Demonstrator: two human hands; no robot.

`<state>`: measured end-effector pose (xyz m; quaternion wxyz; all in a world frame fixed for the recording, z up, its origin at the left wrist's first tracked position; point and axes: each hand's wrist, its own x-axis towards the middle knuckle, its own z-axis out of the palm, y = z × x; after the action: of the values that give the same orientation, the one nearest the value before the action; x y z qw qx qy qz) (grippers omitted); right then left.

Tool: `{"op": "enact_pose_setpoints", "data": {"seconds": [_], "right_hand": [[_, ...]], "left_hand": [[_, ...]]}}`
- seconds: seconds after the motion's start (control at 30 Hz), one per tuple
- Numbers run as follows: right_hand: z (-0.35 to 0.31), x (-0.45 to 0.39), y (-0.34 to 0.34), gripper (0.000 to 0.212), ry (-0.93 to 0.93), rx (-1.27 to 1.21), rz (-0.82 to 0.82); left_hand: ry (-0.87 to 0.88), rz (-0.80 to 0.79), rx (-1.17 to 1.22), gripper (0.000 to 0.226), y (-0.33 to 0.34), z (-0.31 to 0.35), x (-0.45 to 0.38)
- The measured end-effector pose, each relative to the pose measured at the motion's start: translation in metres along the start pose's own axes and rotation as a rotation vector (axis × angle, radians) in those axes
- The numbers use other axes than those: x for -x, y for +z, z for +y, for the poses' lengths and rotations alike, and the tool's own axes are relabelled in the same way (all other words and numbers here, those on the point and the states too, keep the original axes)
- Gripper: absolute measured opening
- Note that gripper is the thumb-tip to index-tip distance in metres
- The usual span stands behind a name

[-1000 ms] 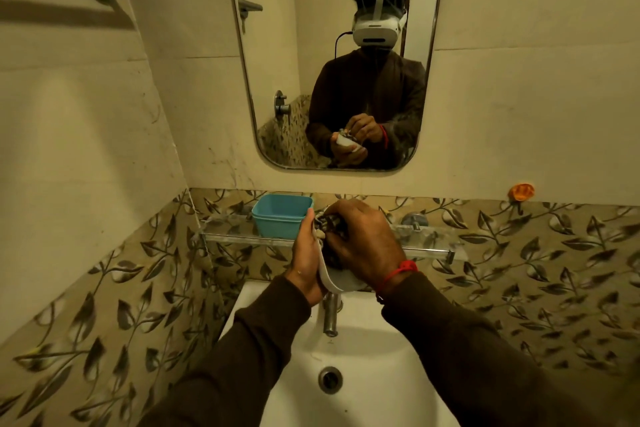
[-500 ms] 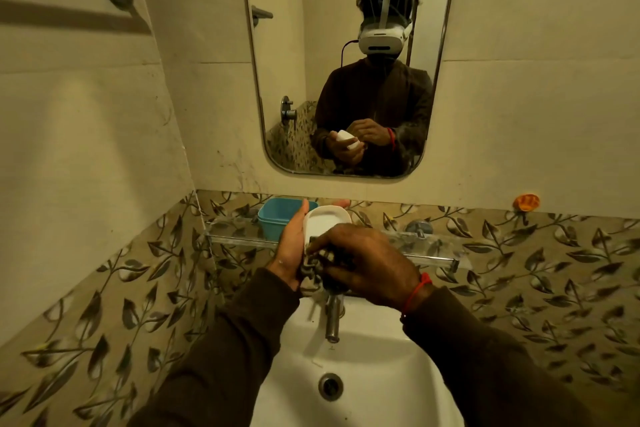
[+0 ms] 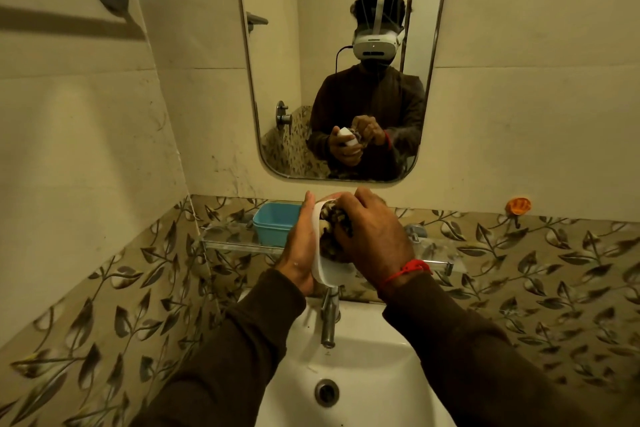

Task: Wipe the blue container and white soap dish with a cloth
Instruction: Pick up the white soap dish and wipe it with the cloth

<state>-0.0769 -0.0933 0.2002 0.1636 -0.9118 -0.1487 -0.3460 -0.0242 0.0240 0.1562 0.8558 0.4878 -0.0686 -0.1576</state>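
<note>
From the head camera, the left hand (image 3: 300,246) cups one white oval plastic soap dish (image 3: 325,270) above one steel tap (image 3: 329,319), its fingers wrapped behind it. The right hand (image 3: 374,236) has its fingers curled on one patterned cloth (image 3: 334,232) pressed into the dish. One blue rectangular plastic container (image 3: 273,224) sits on the glass shelf (image 3: 225,239), left of the hands.

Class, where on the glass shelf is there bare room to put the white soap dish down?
Bare glass shelf shows right of the right hand, out to its end bracket. The left end is crowded by the blue container; the hands, soap dish and cloth hide the middle.
</note>
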Motion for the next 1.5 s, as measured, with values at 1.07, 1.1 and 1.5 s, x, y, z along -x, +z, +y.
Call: {"op": "enact_pose_setpoints", "data": {"seconds": [1.07, 1.1, 1.5], "right_hand": [[0.002, 0.010, -0.013, 0.043, 0.064, 0.037, -0.219], [-0.001, 0.015, -0.012, 0.041, 0.044, 0.054, -0.289], [0.011, 0.026, -0.012, 0.028, 0.119, -0.650, -0.313]], "left_hand": [[-0.029, -0.056, 0.142, 0.064, 0.007, -0.017, 0.005], [-0.015, -0.052, 0.154, 0.061, 0.006, -0.017, 0.004], [-0.040, -0.174, 0.328, 0.063, 0.002, -0.011, 0.012]]}}
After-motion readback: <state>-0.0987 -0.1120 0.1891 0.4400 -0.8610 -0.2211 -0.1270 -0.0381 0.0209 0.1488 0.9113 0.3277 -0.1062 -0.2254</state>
